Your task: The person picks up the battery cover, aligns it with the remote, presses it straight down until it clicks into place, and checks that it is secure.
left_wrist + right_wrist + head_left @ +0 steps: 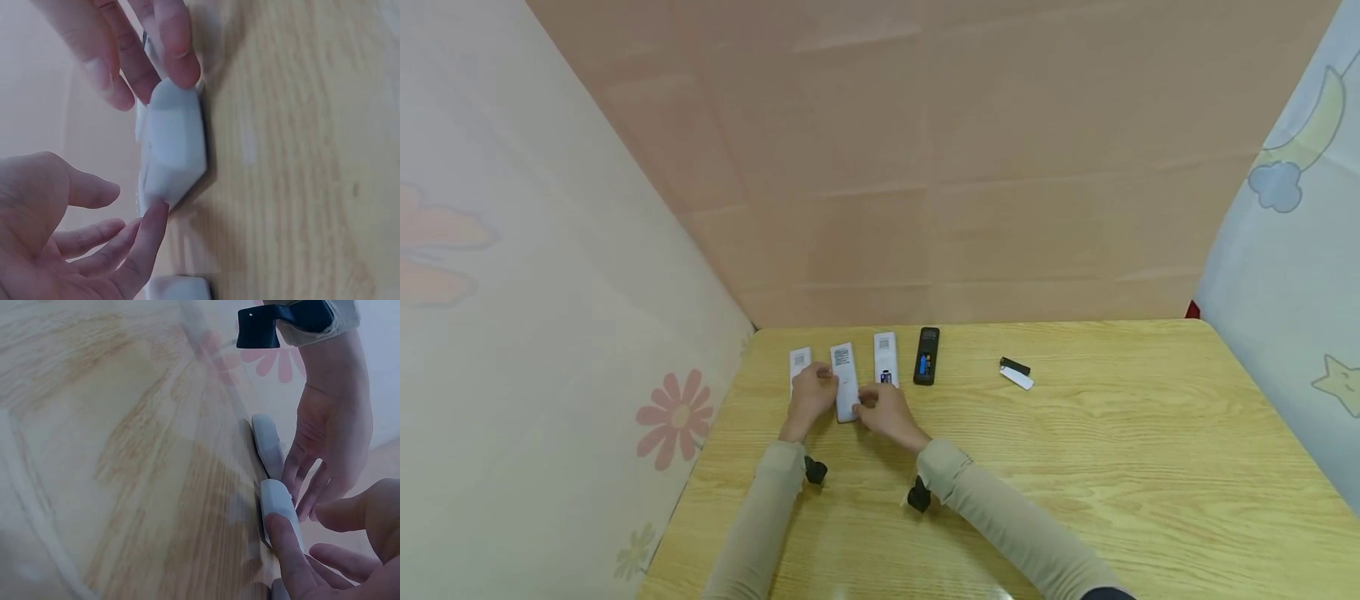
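Note:
A white remote control lies back side up on the table between both hands, printed text near its far end. My left hand touches its left side with fingertips, fingers loosely extended; in the left wrist view a fingertip of the left hand meets the lower edge of the remote. From the other side, my right hand touches the near right corner. In the right wrist view, a finger of the right hand rests on the remote's end, the thumb standing apart from it.
Left of it lies another white remote, partly behind the left hand. To the right are a white remote and a black remote, both with battery compartments uncovered and batteries showing. Farther right lie a black battery cover and a white one.

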Tool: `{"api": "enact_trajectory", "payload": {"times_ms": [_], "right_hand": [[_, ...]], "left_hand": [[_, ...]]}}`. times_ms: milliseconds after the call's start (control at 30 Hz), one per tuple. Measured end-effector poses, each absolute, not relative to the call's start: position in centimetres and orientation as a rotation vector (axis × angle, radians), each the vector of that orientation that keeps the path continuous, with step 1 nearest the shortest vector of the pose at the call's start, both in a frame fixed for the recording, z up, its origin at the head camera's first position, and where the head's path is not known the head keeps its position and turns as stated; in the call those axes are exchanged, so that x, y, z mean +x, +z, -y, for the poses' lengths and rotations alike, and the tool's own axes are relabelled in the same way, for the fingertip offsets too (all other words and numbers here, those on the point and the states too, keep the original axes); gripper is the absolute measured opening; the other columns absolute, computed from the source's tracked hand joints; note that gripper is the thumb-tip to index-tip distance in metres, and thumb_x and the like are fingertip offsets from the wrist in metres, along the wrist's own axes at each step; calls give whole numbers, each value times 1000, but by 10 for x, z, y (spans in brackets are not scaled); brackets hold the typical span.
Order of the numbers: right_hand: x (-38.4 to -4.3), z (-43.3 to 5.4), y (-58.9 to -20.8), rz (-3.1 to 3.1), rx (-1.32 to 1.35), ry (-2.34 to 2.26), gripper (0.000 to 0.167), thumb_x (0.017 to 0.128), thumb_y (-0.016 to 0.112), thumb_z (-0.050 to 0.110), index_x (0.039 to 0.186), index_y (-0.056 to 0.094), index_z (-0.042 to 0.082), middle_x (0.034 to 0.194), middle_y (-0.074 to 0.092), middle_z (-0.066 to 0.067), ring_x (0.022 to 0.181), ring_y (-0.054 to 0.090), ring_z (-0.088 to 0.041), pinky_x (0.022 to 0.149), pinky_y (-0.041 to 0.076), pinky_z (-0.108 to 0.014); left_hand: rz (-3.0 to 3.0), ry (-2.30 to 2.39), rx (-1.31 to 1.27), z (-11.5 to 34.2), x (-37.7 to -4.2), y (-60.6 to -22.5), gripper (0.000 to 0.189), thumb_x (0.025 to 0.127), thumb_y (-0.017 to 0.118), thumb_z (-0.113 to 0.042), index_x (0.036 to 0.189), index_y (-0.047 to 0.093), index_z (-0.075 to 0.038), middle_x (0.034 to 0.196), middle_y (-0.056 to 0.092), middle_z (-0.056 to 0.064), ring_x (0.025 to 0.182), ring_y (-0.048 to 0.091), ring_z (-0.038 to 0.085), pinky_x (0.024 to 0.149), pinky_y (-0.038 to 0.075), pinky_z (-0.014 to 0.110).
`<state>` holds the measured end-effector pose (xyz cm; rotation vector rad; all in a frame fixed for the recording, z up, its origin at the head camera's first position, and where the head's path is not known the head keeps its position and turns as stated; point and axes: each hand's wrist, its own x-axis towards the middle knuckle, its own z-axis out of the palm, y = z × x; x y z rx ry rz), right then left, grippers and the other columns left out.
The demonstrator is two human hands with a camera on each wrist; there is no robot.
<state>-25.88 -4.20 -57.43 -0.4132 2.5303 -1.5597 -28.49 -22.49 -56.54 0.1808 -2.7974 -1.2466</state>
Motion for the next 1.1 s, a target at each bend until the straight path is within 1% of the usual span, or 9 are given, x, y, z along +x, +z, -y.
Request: {"api": "enact_trajectory", "payload": {"times_ms": [100, 200, 333, 467, 600, 767, 867, 1000, 1100], "right_hand": [[-257, 36, -572, -2499, -416, -1580, 34, 100, 74, 12, 131, 72, -3, 132, 73, -19, 120, 72, -33, 93, 63, -42], [-256, 27, -570, -2469, -435, -1609, 35, 101, 73, 12, 132, 70, -4, 130, 73, -21, 112, 74, -34, 82, 65, -37], [-254, 16, -569, -2472, -437, -1628, 32, 101, 72, 12, 130, 71, -3, 124, 74, -18, 106, 74, -31, 76, 64, -33], [-254, 8, -569, -2470, -423, -1652, 31, 101, 72, 11, 128, 71, -4, 120, 75, -15, 104, 74, -29, 77, 64, -33], [-253, 1, -567, -2460, -418, -1680, 32, 101, 72, 10, 129, 70, -5, 117, 74, -14, 98, 76, -28, 74, 64, -32], [-251, -6, -563, -2406, -400, -1736, 35, 102, 71, 9, 132, 67, -7, 117, 72, -18, 93, 77, -36, 69, 65, -34], [-250, -12, -559, -2453, -400, -1701, 34, 102, 71, 11, 132, 69, -4, 118, 74, -16, 92, 76, -33, 72, 65, -36], [-251, -20, -554, -2557, -408, -1634, 31, 102, 73, 13, 130, 72, 1, 116, 76, -11, 92, 74, -24, 76, 64, -37], [-251, -26, -550, -2576, -399, -1630, 31, 102, 73, 12, 131, 72, 0, 114, 76, -11, 89, 74, -22, 74, 63, -37]], "left_hand": [[2789, -1273, 189, 223, -285, -562, 39, 103, 65, -18, 136, 65, 3, 129, 73, 20, 122, 68, 39, 100, 58, 53], [2788, -1294, 186, 220, -284, -559, 41, 104, 66, -19, 139, 64, 2, 132, 71, 20, 125, 66, 39, 102, 56, 54], [2788, -1297, 157, 217, -285, -557, 43, 105, 66, -20, 141, 62, 3, 134, 70, 20, 125, 66, 39, 101, 57, 53], [2779, -1304, 136, 216, -286, -555, 43, 105, 66, -20, 142, 62, 2, 133, 71, 20, 118, 70, 37, 91, 61, 47], [2773, -1298, 103, 215, -286, -555, 42, 106, 65, -19, 143, 62, 1, 133, 71, 19, 110, 73, 32, 79, 62, 38], [2740, -1324, 53, 213, -286, -555, 41, 106, 66, -18, 142, 63, 1, 131, 71, 19, 95, 76, 28, 71, 61, 34], [2727, -1340, 45, 210, -287, -556, 40, 105, 67, -17, 140, 64, 1, 130, 72, 19, 90, 76, 27, 72, 62, 35], [2728, -1337, 46, 205, -290, -556, 39, 104, 67, -18, 139, 65, 0, 129, 73, 19, 97, 77, 29, 77, 64, 39], [2730, -1345, 54, 200, -291, -555, 38, 104, 67, -17, 139, 66, -1, 129, 73, 19, 102, 76, 32, 82, 64, 43]]}}
